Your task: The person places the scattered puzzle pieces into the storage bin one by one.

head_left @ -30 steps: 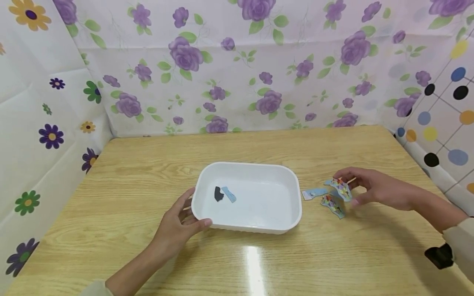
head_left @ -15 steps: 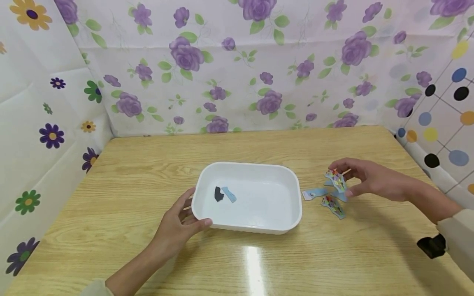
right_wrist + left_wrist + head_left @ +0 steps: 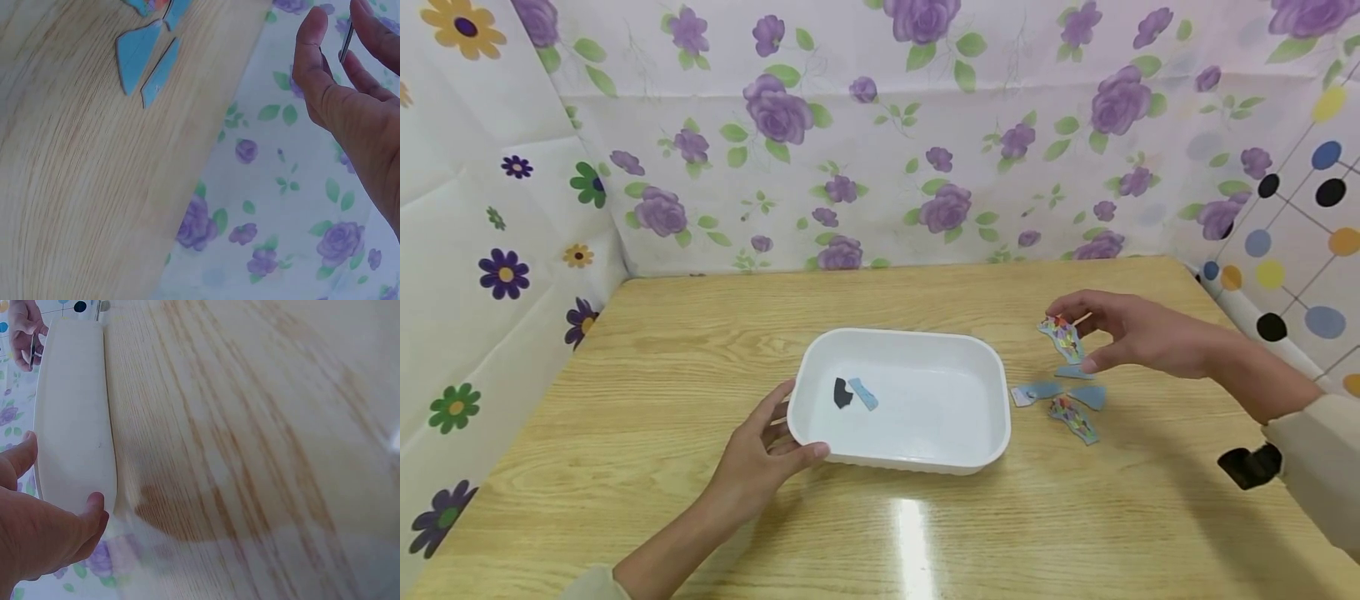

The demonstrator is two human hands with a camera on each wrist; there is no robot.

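Note:
My left hand [image 3: 758, 457] holds the left end of a white plastic basin [image 3: 934, 417], thumb at the near rim and fingers along the side. Inside lie a small black piece [image 3: 842, 393] and a light-blue strip [image 3: 863, 394]. Right of the basin, raised over the table, my right hand [image 3: 1138, 335] pinches a flat puzzle piece [image 3: 1063, 338] with a multicoloured print between thumb and fingers. From the right wrist it appears edge-on. Beneath it lie a similar colourful piece [image 3: 1074, 419], a blue-and-white piece [image 3: 1036, 392] and two plain blue pieces [image 3: 139, 56].
The wooden table [image 3: 700, 333] carries the basin near its middle. Floral cloth [image 3: 880, 167] hangs behind, with patterned sheets at both sides. A black object [image 3: 1251, 465] shows beside the right sleeve.
My right hand has risen away from the pieces, toward the back and slightly left, carrying the colourful puzzle piece. The blue pieces beneath are uncovered. My left hand and the basin stay put.

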